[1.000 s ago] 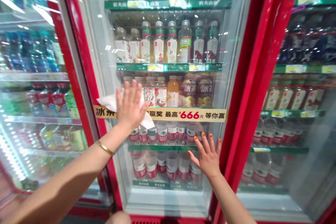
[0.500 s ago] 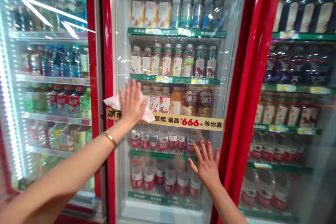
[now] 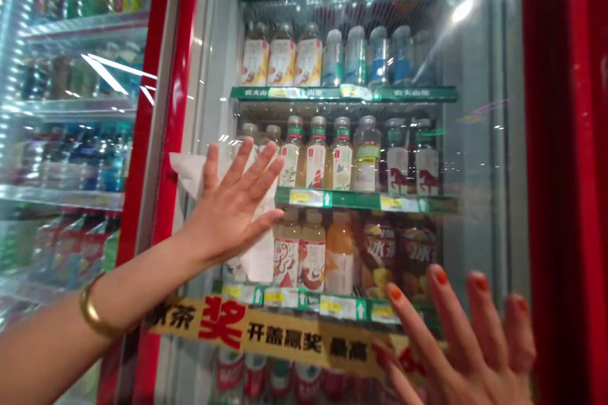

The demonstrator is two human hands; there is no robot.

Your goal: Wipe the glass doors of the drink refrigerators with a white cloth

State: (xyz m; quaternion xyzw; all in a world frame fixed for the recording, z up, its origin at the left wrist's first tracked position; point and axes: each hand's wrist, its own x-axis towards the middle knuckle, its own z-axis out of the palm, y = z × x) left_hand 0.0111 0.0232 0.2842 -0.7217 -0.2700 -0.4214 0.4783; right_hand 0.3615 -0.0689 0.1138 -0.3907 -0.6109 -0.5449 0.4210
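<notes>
My left hand (image 3: 232, 209), a gold bangle (image 3: 92, 307) on its wrist, lies with fingers spread over a white cloth (image 3: 259, 259) on the glass door (image 3: 484, 202) of a drinks cooler. The palm hides part of the cloth, whose edges show at left and below. At the lower right my right hand (image 3: 460, 342), with orange nails, has its fingers apart and holds nothing. It is over the door near the right end of a yellow printed strip (image 3: 308, 340); whether it touches the glass I cannot tell.
Behind the glass, bottles (image 3: 316, 158) stand on shelves with green edges (image 3: 342, 95). Red frames (image 3: 178, 107) border the door on both sides. Another lit cooler with drinks (image 3: 76, 152) is at the left. Lights reflect in the glass.
The view is closer to the door. My left hand and the cloth have moved up the glass, from the strip to above it. My right hand looks larger and sits beside the strip's right part.
</notes>
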